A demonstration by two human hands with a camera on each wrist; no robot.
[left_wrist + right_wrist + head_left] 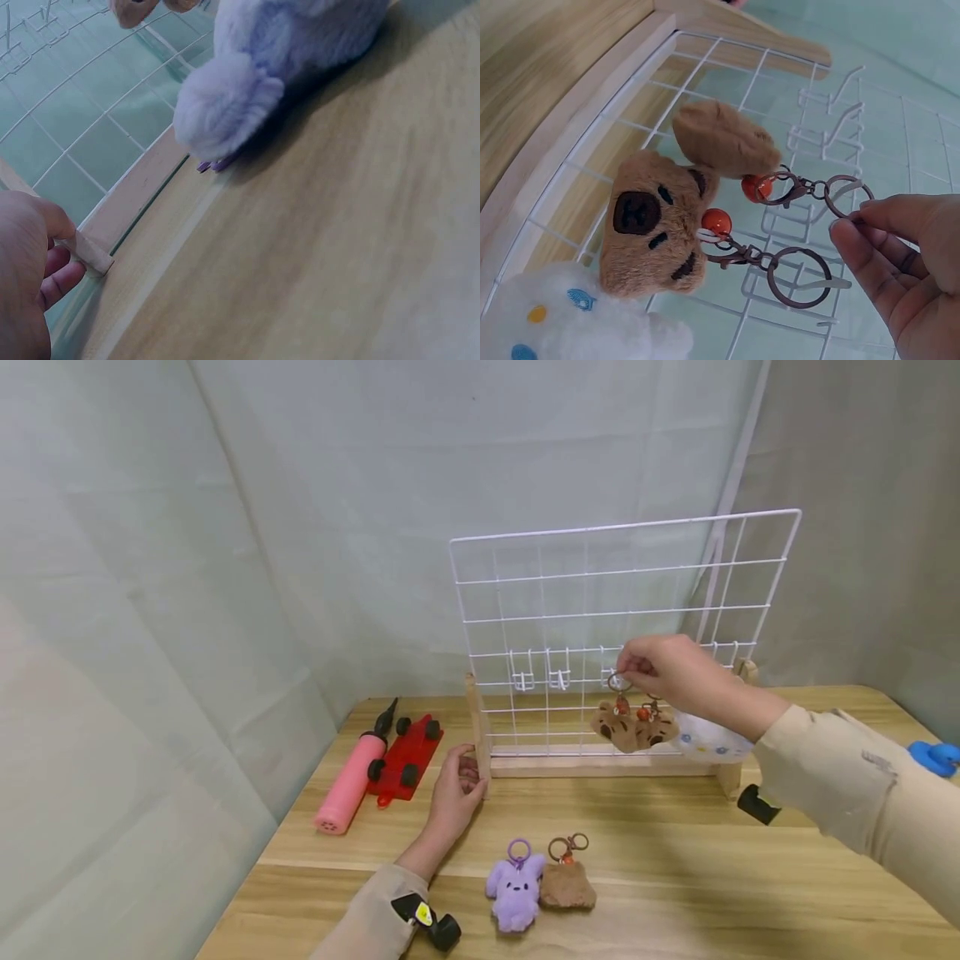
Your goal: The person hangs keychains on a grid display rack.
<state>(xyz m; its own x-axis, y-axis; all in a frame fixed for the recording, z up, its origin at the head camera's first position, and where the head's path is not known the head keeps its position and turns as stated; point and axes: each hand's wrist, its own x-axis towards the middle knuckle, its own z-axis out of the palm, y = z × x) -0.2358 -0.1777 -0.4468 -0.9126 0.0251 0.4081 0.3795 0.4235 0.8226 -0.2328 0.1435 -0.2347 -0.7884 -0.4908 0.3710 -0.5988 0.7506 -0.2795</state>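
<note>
My right hand (pixel 675 670) pinches the metal ring of a brown plush keychain (pixel 724 141) at the hooks of a white wire grid rack (pixel 626 528). In the right wrist view that ring overlaps a hook's prong; whether the prong passes through it I cannot tell. Beside it, a brown bear keychain (pixel 656 225) hangs by its ring from another hook, and a white plush (pixel 577 319) is beyond it. Down at the rack's left end, my left hand (pixel 455 789) holds the wooden side support (pixel 478 718) between thumb and fingers.
On the table nearer me lie a purple plush keychain (pixel 516 893) and another brown plush keychain (pixel 567 887). Left of the rack are a pink hand pump (pixel 351 785) and a red wheeled toy (pixel 408 756). A blue object (pixel 933 757) sits far right. Several hooks (pixel 559 678) line the grid.
</note>
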